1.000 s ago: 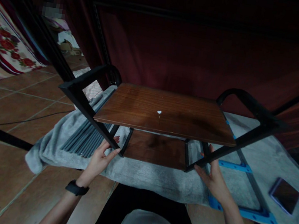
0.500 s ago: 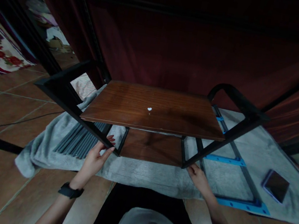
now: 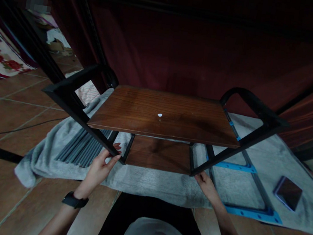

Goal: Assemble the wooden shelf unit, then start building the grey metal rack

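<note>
A two-tier shelf stands on the grey blanket in front of me, with a brown wood-grain upper board [image 3: 162, 114], a matching lower board [image 3: 159, 155] and black metal side frames. A small white heart-shaped mark shows on the upper board. My left hand [image 3: 104, 162] is closed around the near lower corner of the left side frame [image 3: 79, 113]. At the near lower corner of the right side frame [image 3: 227, 155], my right hand [image 3: 205, 183] has its fingers closed, partly hidden behind the metal.
Several grey rods [image 3: 82, 149] lie left of the shelf on the blanket [image 3: 146, 184]. To the right are dark frame pieces with blue plates [image 3: 254, 213] and a phone [image 3: 288, 193]. A dark red curtain [image 3: 172, 53] hangs behind; a cable [image 3: 19, 129] crosses the tiled floor.
The shelf's upper part has shifted slightly to the right, while its lower corners stay nearly where they were. Both hands keep their hold.
</note>
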Demonstrator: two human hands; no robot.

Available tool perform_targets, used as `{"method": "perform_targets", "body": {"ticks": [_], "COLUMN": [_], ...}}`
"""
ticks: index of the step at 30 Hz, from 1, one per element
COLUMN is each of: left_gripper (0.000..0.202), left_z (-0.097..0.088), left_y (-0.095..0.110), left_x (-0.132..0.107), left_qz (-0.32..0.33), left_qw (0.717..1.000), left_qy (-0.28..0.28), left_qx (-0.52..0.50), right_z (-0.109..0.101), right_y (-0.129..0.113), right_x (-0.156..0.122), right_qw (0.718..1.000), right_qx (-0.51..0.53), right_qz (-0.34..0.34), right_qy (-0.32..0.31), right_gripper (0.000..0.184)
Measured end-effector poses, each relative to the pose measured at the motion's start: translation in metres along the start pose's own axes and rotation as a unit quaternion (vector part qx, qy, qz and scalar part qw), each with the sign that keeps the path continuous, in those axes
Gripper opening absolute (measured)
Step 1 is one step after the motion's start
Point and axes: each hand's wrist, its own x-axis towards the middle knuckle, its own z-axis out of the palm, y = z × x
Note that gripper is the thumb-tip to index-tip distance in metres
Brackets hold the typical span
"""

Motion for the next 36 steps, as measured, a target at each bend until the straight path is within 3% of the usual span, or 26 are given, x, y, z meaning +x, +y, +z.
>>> {"method": "perform_targets", "body": {"ticks": [5, 10, 15, 22, 30, 36], "left_gripper": [0.052, 0.064, 0.055, 0.026, 0.026, 0.026], "left_z": [0.000, -0.006, -0.011, 0.000, 0.025, 0.026], "left_y": [-0.002, -0.006, -0.029, -0.067, -0.069, -0.064], "left_x": [0.000, -0.006, -0.013, -0.009, -0.008, -0.009], "left_qz": [-0.015, -0.027, -0.070, -0.044, -0.029, -0.023], "left_qw": [1.000, 0.998, 0.993, 0.996, 0.992, 0.990], "left_qy": [-0.005, -0.047, -0.064, -0.050, -0.051, -0.058], "left_qx": [-0.007, -0.045, -0.069, 0.054, 0.113, 0.125], "right_z": [0.009, 0.012, 0.010, 0.010, 0.010, 0.011], "right_y": [0.010, 0.018, 0.020, 0.019, 0.023, 0.023], "right_x": [0.003, 0.004, 0.005, 0.004, 0.005, 0.004], "right_qw": [0.999, 0.999, 0.999, 0.999, 0.999, 0.999], "right_qx": [-0.017, -0.019, -0.024, -0.015, -0.016, -0.008], "right_qz": [0.012, 0.031, 0.037, 0.041, 0.045, 0.037], "right_qy": [0.033, 0.018, 0.006, 0.013, 0.024, 0.027], "right_gripper": [0.048, 0.058, 0.063, 0.061, 0.058, 0.062]}}
